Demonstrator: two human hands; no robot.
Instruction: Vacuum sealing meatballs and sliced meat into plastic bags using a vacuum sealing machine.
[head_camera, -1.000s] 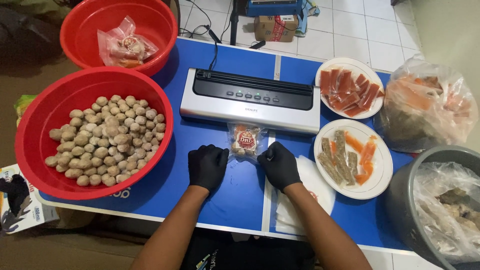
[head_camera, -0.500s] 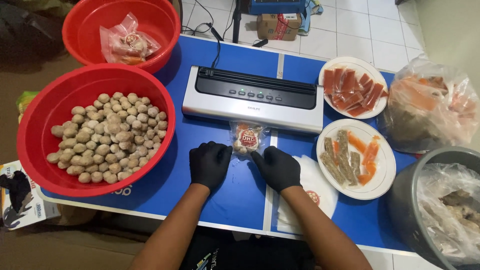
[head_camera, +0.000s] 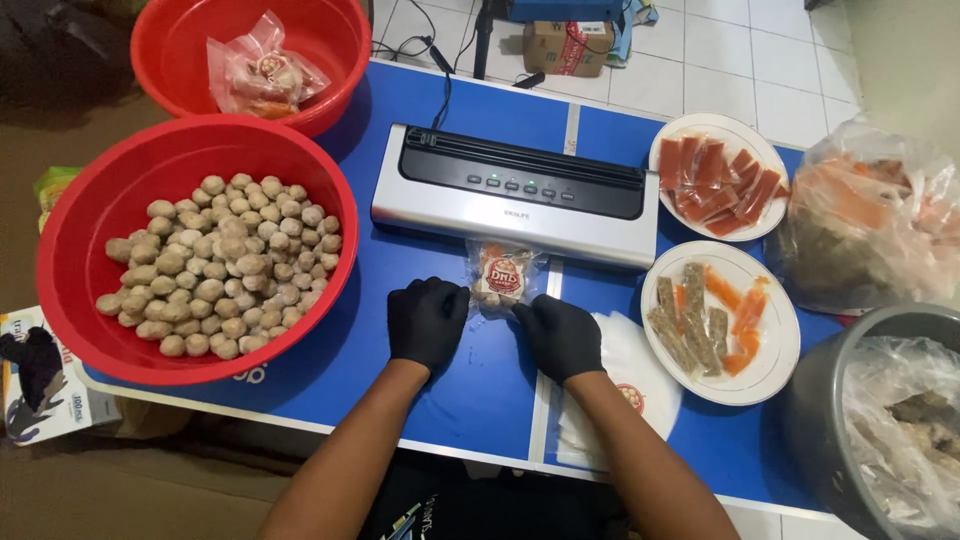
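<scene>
On the blue table (head_camera: 480, 390), just in front of the vacuum sealer (head_camera: 515, 195), a small clear plastic pouch (head_camera: 500, 280) is lying flat with its top edge tucked under the machine's silver lip; lumpy pale balls are showing through the glossy film around a round red-and-white label. Both hands are wearing matte black gloves. The left hand (head_camera: 427, 320) is resting curled beside the pouch's left edge, fingertips touching it, while the right hand (head_camera: 560, 335) is pressing against its lower right corner — neither is closing around the bag, only bracing it. Under the right wrist a stack of empty clear bags (head_camera: 625, 390) is lying partly hidden by the forearm. To the right, two white plates are sitting — the near plate (head_camera: 725, 320) carrying brown strips and orange slivers, the far plate (head_camera: 715, 175) carrying glossy red slices. A large red basin (head_camera: 195, 245) is holding a heap of rough beige balls, and a second red basin (head_camera: 250, 55), cut off at the top, is holding sealed pouches
</scene>
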